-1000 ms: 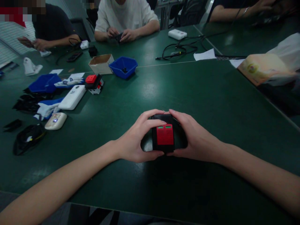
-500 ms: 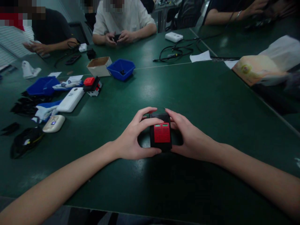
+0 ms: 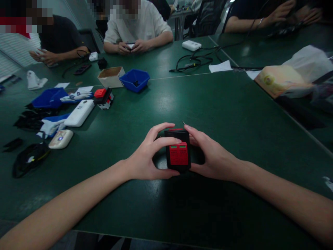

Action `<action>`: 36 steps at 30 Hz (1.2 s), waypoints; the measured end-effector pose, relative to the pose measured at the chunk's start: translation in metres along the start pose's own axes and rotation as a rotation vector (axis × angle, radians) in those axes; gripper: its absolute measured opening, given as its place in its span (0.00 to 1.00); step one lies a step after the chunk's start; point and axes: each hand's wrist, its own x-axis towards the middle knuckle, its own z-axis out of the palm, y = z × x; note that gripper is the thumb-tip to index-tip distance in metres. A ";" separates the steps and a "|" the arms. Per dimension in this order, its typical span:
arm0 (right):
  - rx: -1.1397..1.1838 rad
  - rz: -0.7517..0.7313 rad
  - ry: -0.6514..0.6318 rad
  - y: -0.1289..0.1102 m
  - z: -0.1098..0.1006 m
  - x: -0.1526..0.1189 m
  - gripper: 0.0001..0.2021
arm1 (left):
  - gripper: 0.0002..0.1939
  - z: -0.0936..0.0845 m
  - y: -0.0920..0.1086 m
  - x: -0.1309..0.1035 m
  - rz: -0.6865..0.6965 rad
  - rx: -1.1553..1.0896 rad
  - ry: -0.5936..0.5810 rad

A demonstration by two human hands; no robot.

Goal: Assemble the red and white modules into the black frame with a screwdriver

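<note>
Between my hands is a small black box-shaped device with a red front panel that carries two small green windows. Its kind is not clear to me. My left hand grips it from the left, thumb at the lower edge and one finger across the top of the red panel. On the other side, my right hand holds it with the thumb at the lower right corner; its other fingers are partly hidden behind the device. A thin dark point shows by the right index fingertip. Both forearms reach over the green table.
To the left lie a white power bank, a cream case, gloves, a coiled cable and a similar red-and-black device. Farther back are a blue bin and a cardboard box. Several people sit around the table.
The device has tilted slightly in my hands, so a red strip now shows at its top edge. My grip stays the same. The whole view has shifted slightly.
</note>
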 end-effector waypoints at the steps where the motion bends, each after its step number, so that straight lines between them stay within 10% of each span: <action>1: 0.006 0.002 0.002 0.000 0.000 0.000 0.53 | 0.44 0.000 -0.001 0.000 0.007 -0.002 0.005; 13: 0.002 0.073 0.193 -0.006 0.000 -0.001 0.44 | 0.28 0.004 -0.007 0.002 -0.214 0.026 0.265; 23: -0.032 -0.063 0.221 -0.012 0.005 0.002 0.39 | 0.28 -0.006 -0.009 -0.006 0.022 0.348 0.252; 30: -0.039 -0.045 0.130 -0.015 0.010 0.007 0.37 | 0.25 0.007 -0.018 0.001 -0.398 -0.301 0.600; 36: -0.264 -0.074 -0.075 -0.028 0.020 0.026 0.13 | 0.15 -0.005 -0.027 0.010 -0.619 -0.742 0.574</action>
